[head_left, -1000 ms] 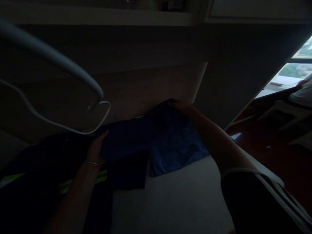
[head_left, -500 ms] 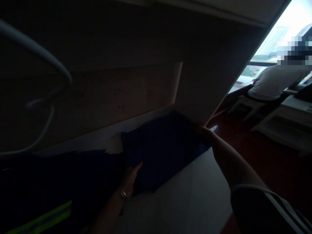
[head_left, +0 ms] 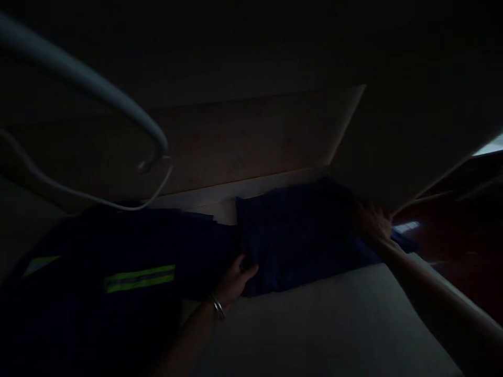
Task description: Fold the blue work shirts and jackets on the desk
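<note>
A folded dark blue garment [head_left: 298, 230] lies along the pale surface, close to the back panel. My left hand [head_left: 233, 280], with a silver bracelet at the wrist, grips its left near corner; the thumb is on top and the other fingers are largely hidden. At the garment's right end, my right hand [head_left: 373, 222] rests on the cloth with its fingers spread. Left of it is a dark work garment [head_left: 145, 241] with yellow-green and grey reflective strips. Where the two garments meet is too dark to make out.
A white curved tube [head_left: 94, 86] with a thin cord [head_left: 94, 200] hangs at upper left. The pale surface [head_left: 314, 330] runs below the cloth. Dark panels enclose the back and right side. Reddish floor [head_left: 467, 267] shows at right.
My view has turned to the right and become darker. My right hand now has its fingers spread on the cloth. My left hand stays at the left corner. The seated person has left view.
</note>
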`<state>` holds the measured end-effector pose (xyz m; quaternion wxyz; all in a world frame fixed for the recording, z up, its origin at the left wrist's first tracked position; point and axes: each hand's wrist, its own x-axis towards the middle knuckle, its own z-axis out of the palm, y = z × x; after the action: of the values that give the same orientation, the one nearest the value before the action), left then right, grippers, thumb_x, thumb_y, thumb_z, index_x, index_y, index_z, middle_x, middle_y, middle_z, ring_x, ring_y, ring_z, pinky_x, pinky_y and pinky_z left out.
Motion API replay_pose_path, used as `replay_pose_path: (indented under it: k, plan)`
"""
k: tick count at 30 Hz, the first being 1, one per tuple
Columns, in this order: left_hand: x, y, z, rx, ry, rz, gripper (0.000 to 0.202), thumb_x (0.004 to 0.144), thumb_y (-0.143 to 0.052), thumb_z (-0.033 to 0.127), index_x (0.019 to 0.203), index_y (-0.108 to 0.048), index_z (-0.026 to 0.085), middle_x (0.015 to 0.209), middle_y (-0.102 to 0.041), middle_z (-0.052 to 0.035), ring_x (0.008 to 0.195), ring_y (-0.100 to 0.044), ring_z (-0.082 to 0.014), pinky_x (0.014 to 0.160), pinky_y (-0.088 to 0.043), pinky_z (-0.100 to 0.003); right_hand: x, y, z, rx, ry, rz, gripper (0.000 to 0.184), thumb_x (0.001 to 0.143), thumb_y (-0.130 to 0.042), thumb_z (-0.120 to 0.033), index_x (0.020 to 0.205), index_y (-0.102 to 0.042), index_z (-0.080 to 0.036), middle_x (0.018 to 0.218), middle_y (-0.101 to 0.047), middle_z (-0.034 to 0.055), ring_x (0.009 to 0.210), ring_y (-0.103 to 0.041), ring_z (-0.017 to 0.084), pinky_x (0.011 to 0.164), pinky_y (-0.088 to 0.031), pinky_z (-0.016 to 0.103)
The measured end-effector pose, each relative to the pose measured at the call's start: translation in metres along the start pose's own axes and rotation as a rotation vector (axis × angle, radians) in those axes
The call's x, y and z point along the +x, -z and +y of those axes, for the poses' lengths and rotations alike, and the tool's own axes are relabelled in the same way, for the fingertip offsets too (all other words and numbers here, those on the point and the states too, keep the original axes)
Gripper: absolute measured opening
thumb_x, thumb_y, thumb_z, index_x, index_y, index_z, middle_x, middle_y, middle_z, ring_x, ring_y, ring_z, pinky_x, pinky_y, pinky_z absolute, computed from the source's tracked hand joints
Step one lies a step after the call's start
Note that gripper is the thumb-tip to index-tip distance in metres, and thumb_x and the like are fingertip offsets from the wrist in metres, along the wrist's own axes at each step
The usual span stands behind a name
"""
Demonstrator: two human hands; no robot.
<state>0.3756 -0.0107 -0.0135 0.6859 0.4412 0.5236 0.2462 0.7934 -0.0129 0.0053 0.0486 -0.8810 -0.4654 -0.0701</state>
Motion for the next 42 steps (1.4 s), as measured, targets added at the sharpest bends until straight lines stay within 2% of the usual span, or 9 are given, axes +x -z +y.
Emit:
replay_pose_path:
  k: [4,9,13,16,22,28,34,39,42]
  plan:
    - [-0.051,0.044,-0.018,0.017,-0.025,0.04,0.063,0.077,-0.067,0.049,0.128,-0.049,0.017,0.088,-0.069,-0.0051,0.061,-0.061,-0.0136,0.053,-0.045,-0.026,-0.059,-0.034,-0.025,0.071,0.292,0.038,0.057,0.097,-0.023,-0.05,0.145,-0.044,-0.03,0.152,-0.04,0.0103,0.14,-0.034,0.034,0.11,-0.025,0.063]
    - [-0.126,0.107,-0.043,0.337,-0.155,0.324,0.05,0.086,-0.052,0.054,0.122,-0.056,0.018,0.107,-0.067,-0.0102,0.092,-0.066,-0.0197,0.086,-0.051,-0.035,-0.087,-0.081,-0.023,0.126,0.526,-0.133,0.054,0.081,-0.032,-0.043,0.128,-0.06,-0.043,0.151,-0.043,0.0033,0.144,-0.027,0.035,0.109,-0.018,0.072]
    - [-0.174,0.148,-0.077,0.8,-0.211,0.644,0.053,0.087,-0.051,0.054,0.128,-0.056,0.021,0.127,-0.063,-0.0138,0.12,-0.058,-0.0283,0.105,-0.042,-0.046,-0.09,-0.061,-0.039,0.16,0.361,-0.117,0.056,0.081,-0.029,-0.052,0.131,-0.055,-0.045,0.146,-0.049,0.0094,0.137,-0.037,0.038,0.105,-0.027,0.07]
    - [-0.196,0.165,-0.109,1.036,-0.197,0.728,0.056,0.081,-0.057,0.056,0.124,-0.062,0.02,0.129,-0.062,-0.0161,0.121,-0.056,-0.0345,0.103,-0.044,-0.052,-0.114,-0.028,-0.084,0.239,0.269,-0.023,0.055,0.085,-0.026,-0.057,0.13,-0.054,-0.041,0.135,-0.056,0.0155,0.127,-0.049,0.038,0.103,-0.038,0.061]
    - [-0.201,0.175,-0.135,0.937,-0.151,0.775,0.044,0.086,-0.054,0.044,0.118,-0.065,0.016,0.122,-0.063,-0.0194,0.114,-0.06,-0.0348,0.097,-0.049,-0.048,-0.158,0.007,-0.23,0.52,0.657,-0.223,0.039,0.095,-0.039,-0.044,0.122,-0.06,-0.027,0.126,-0.062,0.0084,0.117,-0.057,0.025,0.103,-0.045,0.039]
    - [-0.201,0.178,-0.117,0.783,-0.151,0.679,0.026,0.09,-0.059,0.04,0.111,-0.064,0.026,0.12,-0.063,-0.0085,0.108,-0.061,-0.0227,0.094,-0.051,-0.041,-0.117,-0.004,-0.343,0.194,0.732,-0.307,0.042,0.097,-0.045,-0.037,0.131,-0.055,-0.016,0.138,-0.055,0.0143,0.126,-0.05,0.03,0.104,-0.04,0.042]
    - [-0.219,0.168,-0.11,0.732,-0.17,0.648,0.028,0.092,-0.058,0.038,0.117,-0.061,0.027,0.127,-0.059,-0.0078,0.109,-0.059,-0.0206,0.091,-0.053,-0.038,-0.11,-0.005,-0.374,0.146,0.766,-0.325,0.031,0.095,-0.048,-0.033,0.112,-0.065,-0.012,0.121,-0.061,0.0178,0.109,-0.061,0.028,0.089,-0.047,0.033]
    - [-0.22,0.16,-0.106,0.697,-0.158,0.626,0.028,0.091,-0.058,0.039,0.117,-0.062,0.028,0.127,-0.059,-0.0078,0.109,-0.059,-0.0208,0.09,-0.054,-0.038,-0.118,0.007,-0.375,0.178,0.819,-0.276,0.037,0.102,-0.032,-0.034,0.123,-0.058,-0.018,0.133,-0.054,0.0146,0.115,-0.058,0.023,0.095,-0.043,0.031]
    - [-0.216,0.16,-0.102,0.68,-0.153,0.607,0.032,0.092,-0.058,0.038,0.12,-0.06,0.024,0.127,-0.059,-0.009,0.108,-0.06,-0.0211,0.09,-0.053,-0.041,-0.111,0.008,-0.369,0.128,0.747,-0.292,0.041,0.1,-0.037,-0.041,0.133,-0.051,-0.02,0.138,-0.051,0.0174,0.126,-0.05,0.03,0.099,-0.042,0.042]
